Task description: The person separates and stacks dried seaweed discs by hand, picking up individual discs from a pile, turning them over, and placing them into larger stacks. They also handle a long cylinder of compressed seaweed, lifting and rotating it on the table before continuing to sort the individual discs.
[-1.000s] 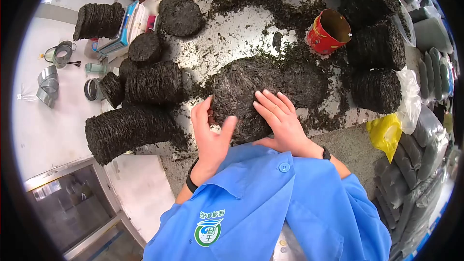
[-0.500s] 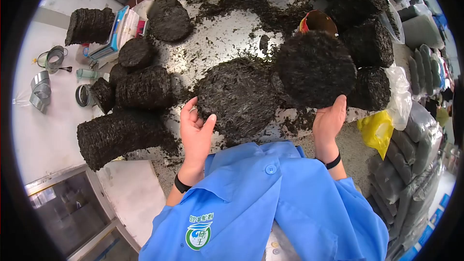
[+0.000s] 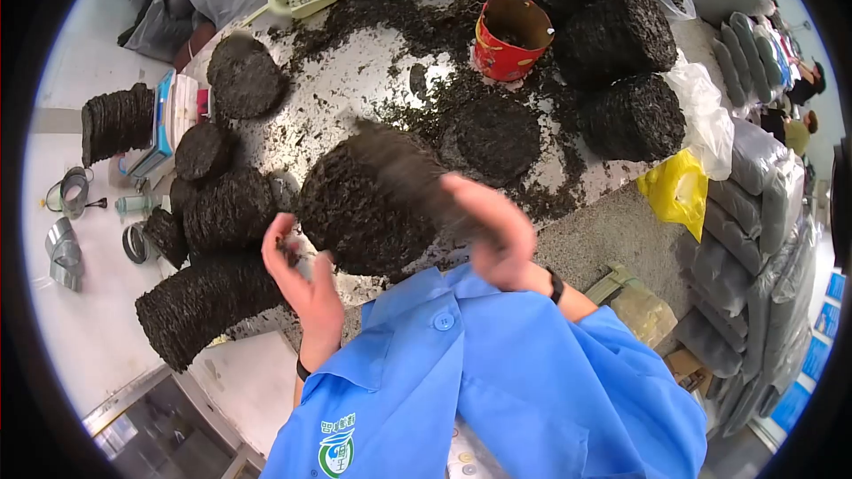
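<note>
A dark disc [image 3: 404, 168], tilted and blurred, was over the round mat [image 3: 351, 217] on the bench [image 3: 351, 58]. The right hand's fingers [image 3: 466, 204] had hold of its near edge, though blur hid how tightly. Left of the mat, the left hand's fingers [image 3: 306, 253] were well parted from the thumb. A flat round [image 3: 497, 140] lay right of the mat, the red tin [image 3: 506, 58] beyond it, ridged rolls [image 3: 226, 208] left of it.

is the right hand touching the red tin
Apart. The head view shows a dark disc lying between the red tin and the right hand.
</note>
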`<state>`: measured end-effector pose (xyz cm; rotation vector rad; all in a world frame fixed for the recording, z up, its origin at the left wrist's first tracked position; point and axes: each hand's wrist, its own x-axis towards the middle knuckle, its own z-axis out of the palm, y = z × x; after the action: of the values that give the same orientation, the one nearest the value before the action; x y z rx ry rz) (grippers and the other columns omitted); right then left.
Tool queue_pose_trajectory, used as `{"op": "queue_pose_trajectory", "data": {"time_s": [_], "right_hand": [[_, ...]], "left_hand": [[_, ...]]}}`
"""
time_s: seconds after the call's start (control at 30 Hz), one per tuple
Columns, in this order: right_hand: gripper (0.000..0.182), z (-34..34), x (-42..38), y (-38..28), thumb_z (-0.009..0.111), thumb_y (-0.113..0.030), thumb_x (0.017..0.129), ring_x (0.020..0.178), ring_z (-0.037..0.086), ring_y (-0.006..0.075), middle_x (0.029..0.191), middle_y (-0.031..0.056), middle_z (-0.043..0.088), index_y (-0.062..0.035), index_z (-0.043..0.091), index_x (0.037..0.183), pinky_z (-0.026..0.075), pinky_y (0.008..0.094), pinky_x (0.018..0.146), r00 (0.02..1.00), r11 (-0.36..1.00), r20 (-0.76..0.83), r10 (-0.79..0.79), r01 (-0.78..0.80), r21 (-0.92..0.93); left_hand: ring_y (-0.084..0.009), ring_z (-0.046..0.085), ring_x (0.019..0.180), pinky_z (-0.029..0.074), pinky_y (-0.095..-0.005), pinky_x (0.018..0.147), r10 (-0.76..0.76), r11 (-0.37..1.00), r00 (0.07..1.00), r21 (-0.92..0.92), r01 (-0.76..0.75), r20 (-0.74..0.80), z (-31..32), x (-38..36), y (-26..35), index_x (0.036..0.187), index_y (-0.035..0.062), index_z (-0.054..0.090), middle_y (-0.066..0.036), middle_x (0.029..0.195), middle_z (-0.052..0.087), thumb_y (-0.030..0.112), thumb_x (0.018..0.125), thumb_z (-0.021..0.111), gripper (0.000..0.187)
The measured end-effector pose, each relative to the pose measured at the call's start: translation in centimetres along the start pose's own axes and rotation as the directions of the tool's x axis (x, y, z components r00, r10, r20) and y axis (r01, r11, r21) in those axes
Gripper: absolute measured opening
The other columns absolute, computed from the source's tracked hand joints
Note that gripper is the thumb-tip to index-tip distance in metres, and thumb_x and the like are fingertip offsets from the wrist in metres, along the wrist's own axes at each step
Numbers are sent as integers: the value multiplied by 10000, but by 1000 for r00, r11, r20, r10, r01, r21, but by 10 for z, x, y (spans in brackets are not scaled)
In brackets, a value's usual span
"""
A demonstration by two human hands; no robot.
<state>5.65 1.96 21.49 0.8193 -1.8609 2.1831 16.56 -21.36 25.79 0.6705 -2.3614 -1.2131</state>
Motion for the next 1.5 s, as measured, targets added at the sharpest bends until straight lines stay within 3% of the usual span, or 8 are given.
{"op": "queue_pose_trajectory", "data": {"time_s": [0.23,0.3,0.5,0.67,0.77,1.0,1.2,1.5], "right_hand": [[461,-102,-36,100,665,-144,970,1131,602,220,1261,107,617,34,509,1365,479,345,999,442,571,-368,818,-550,609],[647,-113,-65,132,782,-196,865,1276,526,293,1393,162,519,29,482,1392,437,407,1079,695,636,-587,414,-683,-360],[990,7,-6,9,829,-205,638,1546,214,328,1656,174,248,-126,410,1531,125,555,1248,700,893,700,140,216,-395],[806,10,6,21,720,-103,683,1467,371,342,1539,194,439,-64,494,1456,218,540,1228,815,890,579,26,244,-384],[613,-22,5,14,633,65,725,1303,550,332,1363,170,610,-3,590,1333,408,465,1121,983,997,168,78,-74,-28],[629,-117,-26,93,735,-210,925,1328,484,285,1436,152,515,13,445,1437,411,385,1101,574,650,-483,662,-759,-11],[1031,-19,-6,23,911,-270,622,1429,366,410,1526,206,403,-36,404,1488,262,510,1198,805,872,582,112,202,-447],[684,-24,-2,50,851,-192,747,1238,522,370,1344,186,538,-36,549,1341,466,452,1022,951,945,269,155,-63,-320]], "left_hand": [[-410,374,1371,336,-486,1147,-78,883,991,469,19,107,13,5,-15,1456,-28,369,-249,1445,408,275,699,909,978],[-407,387,1357,343,-477,1142,-49,879,997,477,11,67,15,6,-8,1432,-33,386,-248,1419,424,258,684,920,964],[-223,526,1210,420,-350,1064,-152,988,988,23,151,34,15,2,1,1360,-21,415,-119,1309,523,30,767,839,731],[-177,549,1167,441,-345,1037,-221,683,966,-687,249,132,13,0,16,1402,-2,416,-84,1230,578,-24,891,647,561],[-249,521,1227,440,-357,1031,-17,959,997,281,39,-81,19,5,2,1432,5,442,-140,1354,512,120,844,775,685],[-355,455,1290,413,-427,1079,-31,867,999,497,29,-4,31,1,-17,1409,-12,451,-195,1361,459,233,702,911,878],[-309,483,1276,429,-412,1069,-23,897,996,439,57,-83,34,3,5,1375,-15,443,-183,1350,470,165,687,919,855],[-230,542,1205,429,-348,1060,-330,933,943,-142,331,34,25,4,-38,1367,-47,391,-200,1291,550,106,719,907,842]]}}
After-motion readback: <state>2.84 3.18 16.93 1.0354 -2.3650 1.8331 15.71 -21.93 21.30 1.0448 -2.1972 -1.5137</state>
